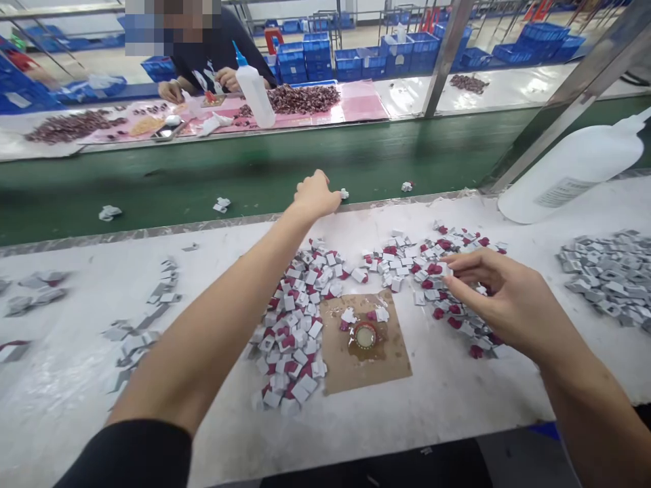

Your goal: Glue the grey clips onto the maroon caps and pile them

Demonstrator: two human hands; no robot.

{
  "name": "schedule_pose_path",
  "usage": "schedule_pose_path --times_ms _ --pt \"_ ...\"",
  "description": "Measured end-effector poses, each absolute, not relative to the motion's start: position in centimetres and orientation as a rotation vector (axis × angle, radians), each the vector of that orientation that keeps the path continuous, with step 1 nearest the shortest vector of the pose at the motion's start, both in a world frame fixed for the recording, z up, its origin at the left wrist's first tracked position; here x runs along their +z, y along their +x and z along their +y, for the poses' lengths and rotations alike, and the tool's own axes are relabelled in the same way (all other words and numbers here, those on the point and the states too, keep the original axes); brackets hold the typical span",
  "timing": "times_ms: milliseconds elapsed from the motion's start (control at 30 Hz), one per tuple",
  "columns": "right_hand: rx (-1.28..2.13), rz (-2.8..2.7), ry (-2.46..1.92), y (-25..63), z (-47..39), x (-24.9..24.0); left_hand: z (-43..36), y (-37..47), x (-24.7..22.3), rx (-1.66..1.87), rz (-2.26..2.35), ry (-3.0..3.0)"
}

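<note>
My left hand [316, 195] reaches out over the near edge of the green conveyor belt [285, 166], back upward and fingers curled. A small pale piece [344, 194] shows right beside its thumb; whether the fingers hold anything is hidden. Between thumb and fingertips, my right hand [501, 291] pinches a small grey block with a dark red part [441, 269]. That hand is just above a heap of similar grey and red pieces [452, 312]. On a brown cardboard square [366, 376] in the middle lie a bottle cap [365, 336] with wet liquid around it and a few small pieces.
More grey-and-red pieces [289, 339] lie left of the cardboard, grey blocks [610, 271] at far right. A large white bottle [569, 173] stands at back right near a metal post [554, 95]. Across the belt, a co-worker [218, 61] sits behind a squeeze bottle [255, 95].
</note>
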State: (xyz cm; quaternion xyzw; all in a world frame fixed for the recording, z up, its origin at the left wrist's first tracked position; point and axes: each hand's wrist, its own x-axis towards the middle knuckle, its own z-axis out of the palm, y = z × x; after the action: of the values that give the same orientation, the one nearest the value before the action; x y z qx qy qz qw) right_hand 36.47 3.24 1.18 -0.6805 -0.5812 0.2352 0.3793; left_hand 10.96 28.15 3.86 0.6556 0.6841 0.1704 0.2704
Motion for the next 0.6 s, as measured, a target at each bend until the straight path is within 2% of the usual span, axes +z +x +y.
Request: schedule_pose_path --times_ms 133,300,467,600 --pt "0.922 -1.341 -1.556 34.5 0.2 1.3 21.8 6.6 5.5 0.534 1.737 1.879" --pt "0.989 -1.32 -1.511 32.3 -2.6 -0.7 11.6 -0.4 5.0 0.655 1.805 1.919" --pt "0.719 -1.596 -1.625 31.9 -5.1 -3.6 2.4 -7.8 1.9 0.784 2.326 1.828" --pt "0.451 -1.777 -1.631 32.6 -6.2 -4.8 -2.1 -11.7 -0.9 0.701 2.63 1.71"
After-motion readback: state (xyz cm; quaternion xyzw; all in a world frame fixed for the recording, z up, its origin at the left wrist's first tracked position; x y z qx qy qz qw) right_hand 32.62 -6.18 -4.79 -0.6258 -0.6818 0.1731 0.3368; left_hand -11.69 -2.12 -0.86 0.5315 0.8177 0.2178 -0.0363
